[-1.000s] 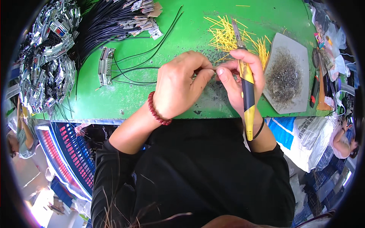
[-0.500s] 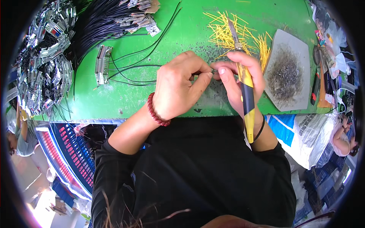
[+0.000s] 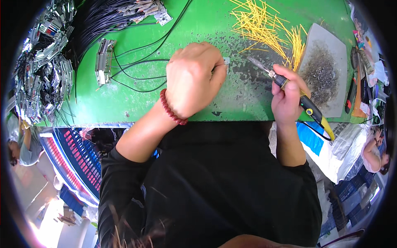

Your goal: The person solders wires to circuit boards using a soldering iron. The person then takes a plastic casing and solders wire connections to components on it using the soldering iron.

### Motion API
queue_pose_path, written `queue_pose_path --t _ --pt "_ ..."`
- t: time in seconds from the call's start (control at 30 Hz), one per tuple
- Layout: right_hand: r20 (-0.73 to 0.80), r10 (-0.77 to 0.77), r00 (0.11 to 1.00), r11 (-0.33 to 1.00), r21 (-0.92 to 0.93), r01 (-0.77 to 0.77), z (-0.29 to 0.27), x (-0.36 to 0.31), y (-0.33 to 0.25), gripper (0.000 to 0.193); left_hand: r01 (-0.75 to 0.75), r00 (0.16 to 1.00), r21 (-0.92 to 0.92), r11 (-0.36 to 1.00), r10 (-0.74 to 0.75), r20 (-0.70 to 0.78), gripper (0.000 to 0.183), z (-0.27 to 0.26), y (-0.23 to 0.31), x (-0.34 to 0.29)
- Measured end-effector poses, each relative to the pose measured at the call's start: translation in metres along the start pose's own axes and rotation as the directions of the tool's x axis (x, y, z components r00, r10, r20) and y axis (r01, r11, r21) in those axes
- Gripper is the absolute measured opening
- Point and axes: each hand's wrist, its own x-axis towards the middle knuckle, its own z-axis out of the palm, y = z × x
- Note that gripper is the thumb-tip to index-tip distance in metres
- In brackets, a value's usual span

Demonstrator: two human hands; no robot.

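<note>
My left hand (image 3: 193,78) is curled down with its knuckles up, closed over the ends of several black wires (image 3: 144,62). Past its fingers peeks a small pale board (image 3: 226,65), partly hidden. The wires run left to a silver metal-cased part (image 3: 105,62) lying on the green table (image 3: 140,105). My right hand (image 3: 289,97) grips a yellow and black soldering iron (image 3: 311,108). Its metal tip points up and left, above the worn patch of the table and apart from my left hand.
Thin yellow sticks (image 3: 260,25), perhaps solder or wire pieces, lie scattered at the back. A soot-marked grey slab (image 3: 335,53) rests at right beside hand tools (image 3: 356,82). Piled metal parts (image 3: 45,78) and bundled black cables (image 3: 103,18) fill the left. Blue baskets (image 3: 80,159) stand below; other people are at both sides.
My right hand has moved right, away from my left hand, and the soldering iron has swung from upright to slanting up-left. My left hand has turned knuckles-up, uncovering the small board's edge.
</note>
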Motion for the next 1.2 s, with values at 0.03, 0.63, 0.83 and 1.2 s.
queue_pose_path --t 0.03,0.63,0.83,1.2 --pt "-0.005 0.039 0.999 0.998 -0.050 -0.040 -0.001 0.000 0.000 0.042 0.007 1.000 0.050 0.999 -0.008 0.019 0.008 0.003 -0.002 -0.001" --pt "0.074 0.049 0.996 0.998 0.021 -0.051 -0.006 -0.005 0.015 0.018 -0.005 0.998 0.016 1.000 0.004 0.062 0.011 0.008 -0.011 0.000" --pt "0.091 0.060 0.994 0.998 -0.005 -0.060 -0.004 -0.005 0.013 0.017 -0.004 0.999 0.020 1.000 0.003 0.041 0.007 0.010 -0.011 0.000" --pt "0.051 0.044 0.998 0.999 0.024 -0.046 -0.007 -0.006 0.016 0.022 -0.014 0.998 0.047 0.999 0.011 0.068 0.012 0.007 -0.010 0.002"
